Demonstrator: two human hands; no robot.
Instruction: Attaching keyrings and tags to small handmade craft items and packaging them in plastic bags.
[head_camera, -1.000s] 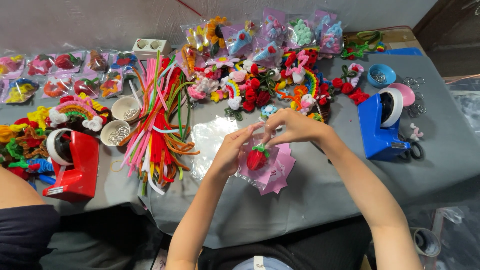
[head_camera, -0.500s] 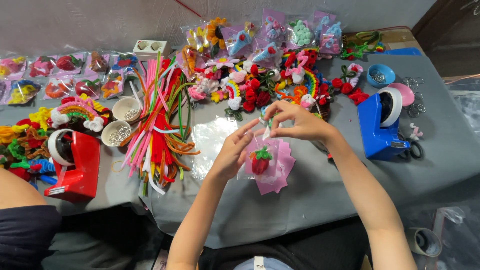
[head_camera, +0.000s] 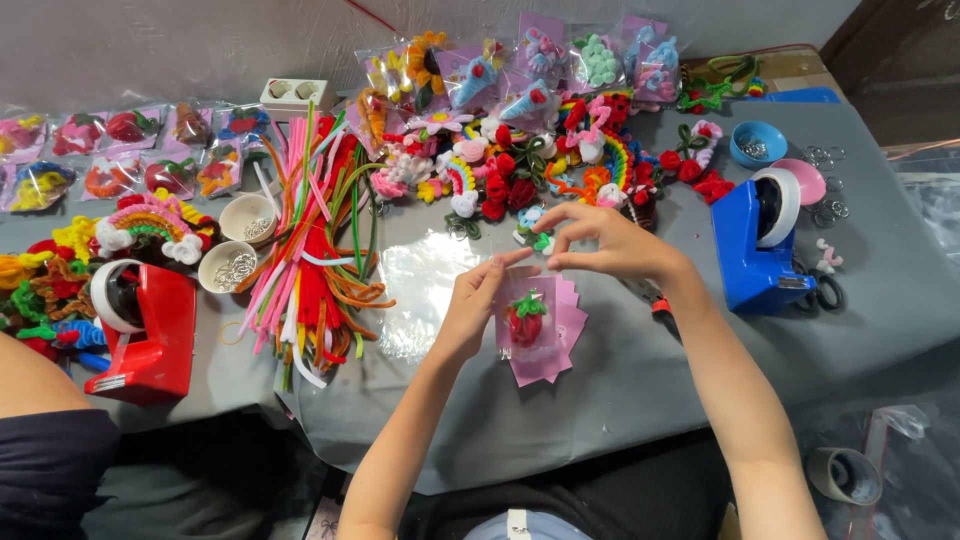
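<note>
1. Left hand (head_camera: 478, 305) is gripping a clear packet with a pipe-cleaner strawberry (head_camera: 526, 320), fingers curled around its left edge.
2. Right hand (head_camera: 612, 240) is just above it, thumb and forefinger pinched narrow at the packet's top.
3. The packet sits over a pink card stack (head_camera: 556, 352), mid-table on the grey cloth (head_camera: 600, 400).
4. Blue tape dispenser (head_camera: 757, 250) is off to the right, a pipe cleaner pile (head_camera: 315, 240) to the left.

My table (head_camera: 620, 400) wears a grey cloth. On it lie a heap of pipe cleaners (head_camera: 315, 240), a red tape dispenser (head_camera: 145, 330) at left, a blue tape dispenser (head_camera: 755, 245) at right, two white bowls (head_camera: 240, 240), bagged crafts (head_camera: 120, 160) along the back, and pink cards (head_camera: 550, 340) under my hands.
</note>
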